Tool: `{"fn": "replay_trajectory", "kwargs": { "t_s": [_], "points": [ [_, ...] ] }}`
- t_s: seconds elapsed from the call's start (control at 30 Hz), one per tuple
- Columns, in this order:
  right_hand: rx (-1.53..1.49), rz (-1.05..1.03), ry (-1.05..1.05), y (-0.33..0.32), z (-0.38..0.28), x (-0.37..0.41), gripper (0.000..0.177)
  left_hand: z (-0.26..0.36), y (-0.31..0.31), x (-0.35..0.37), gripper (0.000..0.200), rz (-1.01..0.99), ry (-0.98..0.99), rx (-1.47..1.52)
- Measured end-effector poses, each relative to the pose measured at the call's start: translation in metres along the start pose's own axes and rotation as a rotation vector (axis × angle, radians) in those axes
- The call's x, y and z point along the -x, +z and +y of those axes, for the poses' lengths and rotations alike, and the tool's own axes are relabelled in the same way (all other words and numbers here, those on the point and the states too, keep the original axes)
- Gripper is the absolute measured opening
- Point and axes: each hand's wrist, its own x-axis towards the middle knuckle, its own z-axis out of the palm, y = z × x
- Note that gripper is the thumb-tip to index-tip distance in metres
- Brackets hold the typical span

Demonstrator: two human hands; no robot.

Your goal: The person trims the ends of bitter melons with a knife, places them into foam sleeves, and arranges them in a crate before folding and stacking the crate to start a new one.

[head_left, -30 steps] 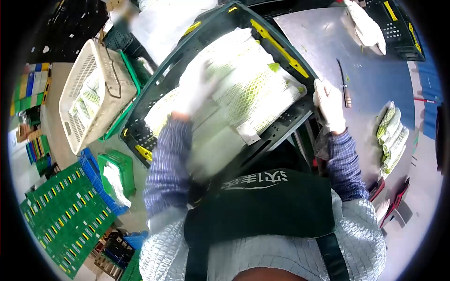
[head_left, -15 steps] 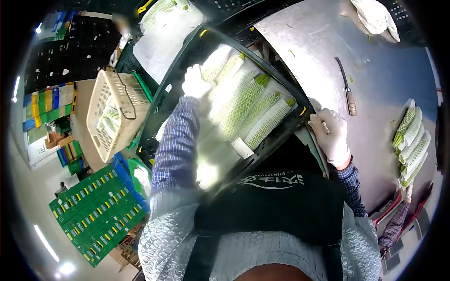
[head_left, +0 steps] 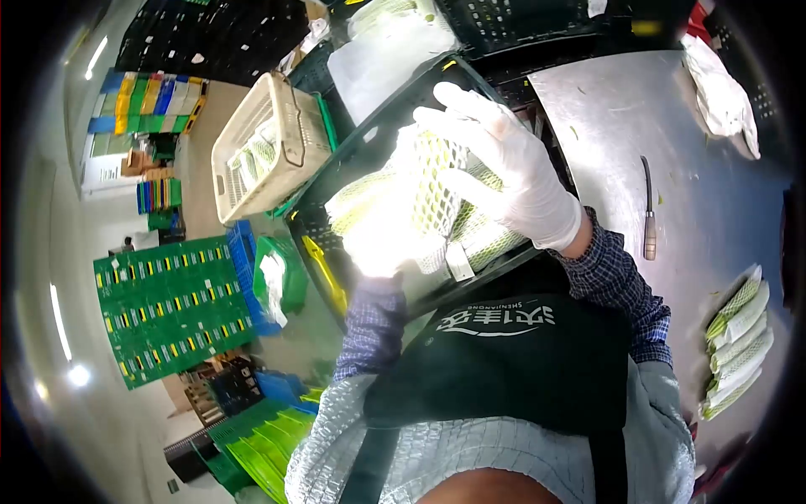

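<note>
My left hand (head_left: 379, 239), in a white glove and washed out by glare, grips a long green vegetable in a white foam net (head_left: 437, 189), raised over the dark crate (head_left: 485, 281). Its fingers blur into the bright light. Over the same vegetable, my gloved right hand (head_left: 520, 172) has its fingers stretched out and its thumb apart, close to the net's upper end. Other netted green vegetables (head_left: 487, 239) lie in the crate beneath, partly covered by my hands. A small white label (head_left: 459, 262) shows near the crate's front side.
On the metal table (head_left: 604, 126) to the right are a curved knife with a wooden handle (head_left: 649, 227), a white cloth (head_left: 720, 97) and a row of netted vegetables (head_left: 739, 353). A cream basket (head_left: 256, 197) stands left, near a green bin (head_left: 290, 281). White sheeting (head_left: 378, 67) covers a crate behind.
My right hand has left the table edge and come over the crate. My left hand has drawn nearer with a netted vegetable lifted. The view has shifted; the co-worker's hand at right is no longer visible.
</note>
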Motion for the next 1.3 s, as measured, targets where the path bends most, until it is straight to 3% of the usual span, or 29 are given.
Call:
{"fn": "replay_trajectory", "kwargs": {
  "t_s": [0.03,0.13,0.17,0.27,0.4,0.67,0.77,0.9,1.0,1.03,1.07,1.13,1.3],
  "points": [
    [0.018,-0.03,-0.011,0.004,0.0,0.002,0.056,0.002,0.005,0.005,0.068,0.002,0.021,0.016],
    [0.241,0.17,-0.247,0.019,-0.002,0.003,0.037,0.007,0.01,0.016,0.09,-0.006,0.094,0.059],
    [0.318,0.159,-0.21,0.025,-0.009,0.009,0.027,0.004,0.01,0.015,0.089,-0.009,0.105,0.074],
    [0.37,0.174,-0.365,0.036,-0.02,0.025,0.022,0.003,0.017,0.012,0.089,-0.043,0.119,0.125],
    [0.342,-0.049,-0.465,0.045,-0.028,0.041,0.023,-0.006,0.025,0.015,0.088,-0.075,0.109,0.201],
    [0.055,-0.274,-0.268,0.065,-0.049,0.062,0.016,-0.005,0.029,0.033,0.086,-0.08,0.096,0.294],
    [0.218,-0.448,-0.36,0.056,-0.065,0.06,0.015,-0.005,0.028,0.037,0.086,-0.085,0.089,0.298],
    [0.103,-0.51,-0.516,0.073,-0.088,0.06,0.017,-0.001,0.023,0.043,0.085,-0.078,0.087,0.245],
    [0.158,-0.615,-0.407,0.07,-0.087,0.066,0.019,0.011,0.009,0.049,0.085,-0.051,0.108,0.157],
    [0.237,-0.791,-0.356,0.06,-0.087,0.058,0.018,0.018,0.007,0.048,0.085,-0.051,0.119,0.133],
    [0.259,-0.643,-0.35,0.067,-0.073,0.074,0.018,0.027,0.005,0.045,0.085,-0.055,0.13,0.115],
    [0.334,-0.552,-0.302,0.061,-0.056,0.08,0.019,0.045,0.006,0.034,0.084,-0.097,0.131,0.111],
    [0.4,-0.559,-0.191,0.055,-0.036,0.09,0.017,0.061,0.02,0.008,0.084,-0.142,0.112,0.122]
  ]
}}
